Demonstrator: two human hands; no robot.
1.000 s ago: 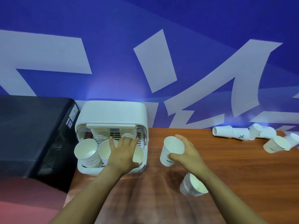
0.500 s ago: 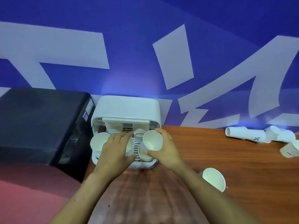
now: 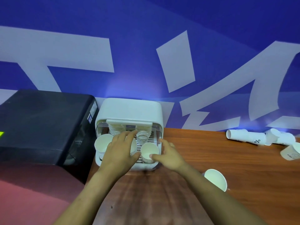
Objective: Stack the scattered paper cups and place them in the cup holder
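Note:
The white cup holder [image 3: 129, 109] stands open at the table's back left, with several stacks of white paper cups inside. My left hand [image 3: 121, 148] rests flat over the middle front stack, fingers reaching toward the back stacks. A paper cup [image 3: 149, 149] sits on top of the front right stack. My right hand [image 3: 168, 154] is beside it, thumb touching its near rim and fingers spread along its right side. The front left stack [image 3: 102, 143] is uncovered.
One loose cup [image 3: 215, 179] sits on the wooden table [image 3: 219, 159] by my right forearm. More cups lie on their sides at the far right [image 3: 246, 138], one at the frame edge [image 3: 290, 152]. A black machine [image 3: 45, 124] stands left of the holder.
My right hand carried a cup from the table to the holder and set it down on the front right stack. My left hand stayed over the middle stack.

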